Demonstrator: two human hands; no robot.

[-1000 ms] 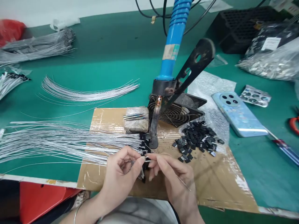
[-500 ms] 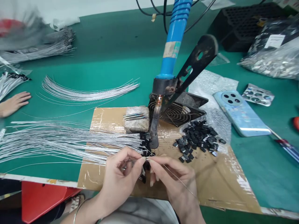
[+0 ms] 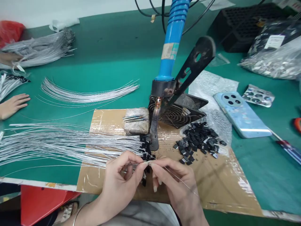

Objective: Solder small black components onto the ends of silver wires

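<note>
Co-worker's hand [image 3: 15,106], absent from the frame a second ago, now rests on the counter [image 3: 94,69] at far left; the grey blur above it has gone. Own hands have barely shifted.

Left hand [image 3: 121,180]: thumb and index pinched; what lies between the tips is too small to identify. Right hand [image 3: 180,190]: also pinched, its tips meeting the left's. Thin wire [image 3: 185,185] passes between right thumb and index and trails across that hand. Fingertip pinch presumably suits so fine a strand; the meeting tips likely steady each other.

White wires [image 3: 113,143] lie to the left, beyond the left hand, their black ends [image 3: 145,146] gathered just past the fingertips, probably to keep them within reach. Blue-handled tool [image 3: 168,64] stands close behind these ends. Black pieces [image 3: 199,139] heap on the cardboard [image 3: 225,191], forward and right of the right hand.
</note>
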